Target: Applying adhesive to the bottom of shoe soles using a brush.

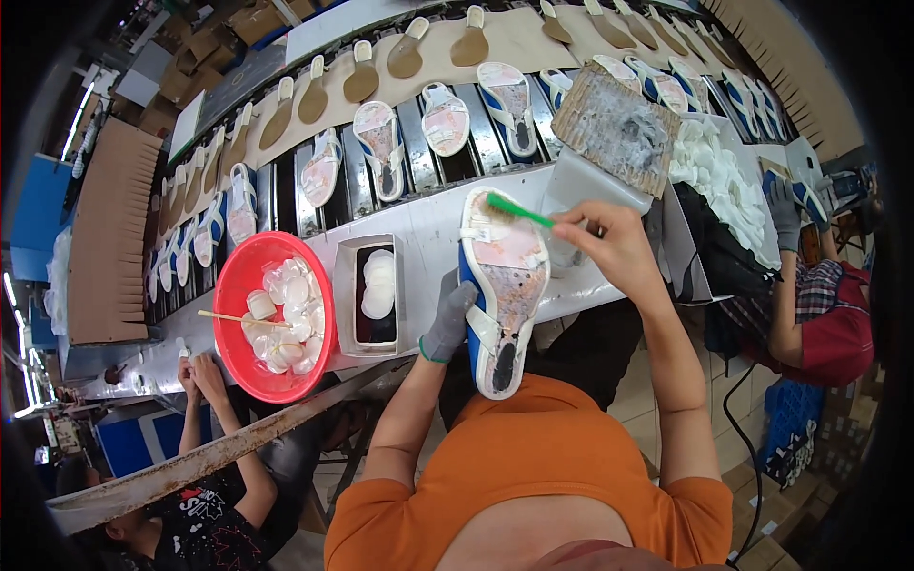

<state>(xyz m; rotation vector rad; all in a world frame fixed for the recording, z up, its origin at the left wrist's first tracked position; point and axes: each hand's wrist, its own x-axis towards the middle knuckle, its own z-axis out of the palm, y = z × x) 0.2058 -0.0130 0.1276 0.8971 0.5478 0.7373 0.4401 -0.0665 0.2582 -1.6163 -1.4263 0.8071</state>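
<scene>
In my left hand (448, 321), which wears a grey glove, I grip a white-and-blue sandal upper (505, 252) stretched on a last, its underside facing up. My bare right hand (612, 244) pinches the handle of a green brush (521, 210). The bristles touch the underside near the upper's far end. Just behind my right fingers stands a translucent container (571, 195), partly hidden by the hand. A board with a rough, fibrous grey patch (619, 128) leans at the container's far side.
Left of me are a red basin (224, 319) of white discs and a small box (347, 328) holding white pads. Beyond runs a roller conveyor (286, 195) with sandal uppers and brown soles (362, 81). White pieces (719, 181) fill a box at right. Co-workers sit on both sides.
</scene>
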